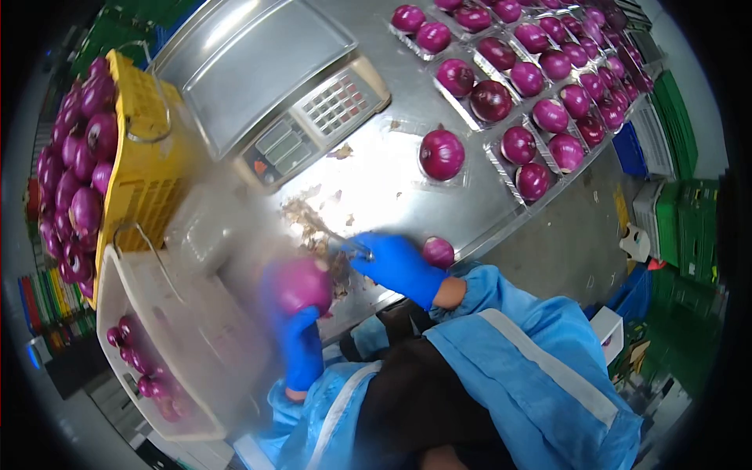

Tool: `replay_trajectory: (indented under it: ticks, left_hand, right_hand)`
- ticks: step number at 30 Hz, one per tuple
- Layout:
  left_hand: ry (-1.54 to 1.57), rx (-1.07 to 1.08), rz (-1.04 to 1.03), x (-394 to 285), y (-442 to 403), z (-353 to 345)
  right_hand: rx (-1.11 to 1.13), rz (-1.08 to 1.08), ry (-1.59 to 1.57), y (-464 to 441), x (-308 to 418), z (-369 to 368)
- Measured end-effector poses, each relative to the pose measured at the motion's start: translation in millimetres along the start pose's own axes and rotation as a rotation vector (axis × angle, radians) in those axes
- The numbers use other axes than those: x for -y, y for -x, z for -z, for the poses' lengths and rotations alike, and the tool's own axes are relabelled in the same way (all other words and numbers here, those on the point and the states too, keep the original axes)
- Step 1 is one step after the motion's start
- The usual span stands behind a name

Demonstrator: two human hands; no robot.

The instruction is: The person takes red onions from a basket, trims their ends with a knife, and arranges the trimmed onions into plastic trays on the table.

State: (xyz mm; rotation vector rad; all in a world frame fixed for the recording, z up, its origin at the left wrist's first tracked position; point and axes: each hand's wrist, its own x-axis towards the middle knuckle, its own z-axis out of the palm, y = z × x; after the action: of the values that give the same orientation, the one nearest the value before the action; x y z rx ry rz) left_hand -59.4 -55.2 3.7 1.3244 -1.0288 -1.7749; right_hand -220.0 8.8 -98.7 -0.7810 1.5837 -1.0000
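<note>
My left hand [301, 345], in a blue glove, is closed around a large purple onion [304, 286] above the steel table's near edge. To its right, my gloved right hand [395, 266] grips a small metal tool [356, 249] by its handle; its tip points up and left over a pile of dry onion skins [309, 215]. Part of the tool is blurred. Just beyond my right hand, a loose onion [438, 252] lies at the table edge. A single onion [442, 154] sits farther back in a clear tray.
A scale [313, 117] stands at the back left. Clear trays with several onions [491, 101] fill the right of the steel table [407, 94]. On the left are a yellow crate [145, 149] full of onions and a white crate [157, 352] holding several small ones.
</note>
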Motion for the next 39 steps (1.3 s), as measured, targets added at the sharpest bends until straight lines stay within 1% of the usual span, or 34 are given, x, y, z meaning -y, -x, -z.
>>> replay_trajectory:
  ticks: [1,3,5,7,8,9,10,11,13,14,17,18,20,21,22,24,27,28,30,31,33,34,35,36,37,39]
  left_hand:
    - [0.089,0.026,0.032,4,-8,9]
    - [-0.010,0.012,-0.114,10,-26,17]
    - [-0.237,-0.063,-0.275,1,-50,12]
    - [-0.312,-0.079,-0.419,-11,-91,8]
    - [-0.276,-0.047,-0.477,-11,-124,9]
    - [-0.295,-0.045,-0.541,-16,-150,0]
    - [-0.314,-0.045,-0.605,-21,-176,-9]
    - [-0.387,-0.077,-0.673,-30,-198,-24]
    - [-0.424,-0.071,-0.719,-50,-230,-52]
    - [-0.400,-0.073,-0.665,-61,-237,-66]
    - [-0.577,-0.077,-0.762,-65,-295,-64]
    - [-0.611,-0.121,-0.720,-66,-294,-70]
    - [-0.607,-0.069,-0.690,-61,-312,-62]
    - [-0.606,-0.042,-0.672,-63,-312,-61]
    - [-0.658,-0.036,-0.631,-64,-310,-59]
    - [-0.657,-0.041,-0.679,-70,-305,-57]
    - [-0.568,-0.007,-0.688,-95,-275,-67]
    - [-0.521,0.012,-0.683,-100,-269,-71]
    - [-0.767,0.083,-0.916,-102,-296,-63]
    - [-0.893,0.118,-1.027,-104,-301,-64]
    - [-1.124,0.127,-0.951,-102,-290,-83]
    - [-1.237,0.134,-0.909,-100,-285,-92]
    - [-1.311,0.132,-0.863,-97,-285,-95]
    - [-1.386,0.133,-0.816,-93,-286,-98]
    - [-1.462,0.138,-0.768,-89,-288,-102]
    - [-1.359,0.168,-0.857,-82,-291,-102]
  right_hand:
    - [-0.025,0.027,-0.054,3,-14,-3]
    - [-0.050,0.076,-0.156,9,-35,-8]
    - [0.104,-0.057,-0.041,12,-39,4]
    - [0.229,-0.134,0.066,19,-27,18]
    - [0.216,-0.102,0.095,23,-21,21]
    - [0.201,-0.071,0.125,30,-19,22]
    - [0.195,0.009,0.129,33,-29,18]
    - [0.177,0.061,0.219,35,-26,16]
    - [0.134,0.158,0.398,40,-15,20]
    - [0.197,0.137,0.448,40,-7,23]
    - [0.214,0.120,0.441,43,-1,25]
    - [0.192,0.132,0.403,44,-1,26]
    - [0.199,0.111,0.362,45,-2,28]
    - [0.205,0.098,0.340,44,-3,29]
    - [0.190,0.179,0.307,45,-5,30]
    - [0.164,0.334,0.239,48,-13,29]
    - [0.082,0.373,0.386,45,-24,26]
    - [0.120,0.336,0.393,47,-25,28]
    - [0.193,0.261,0.413,48,-27,34]
    - [0.136,0.259,0.411,51,-15,42]
    - [0.016,0.254,0.411,51,17,68]
    - [-0.140,0.411,0.468,46,15,76]
    - [-0.187,0.284,0.366,44,24,86]
    - [-0.306,0.324,0.426,40,28,97]
    - [-0.372,0.236,0.409,35,25,106]
    - [-0.551,0.207,0.542,20,15,121]
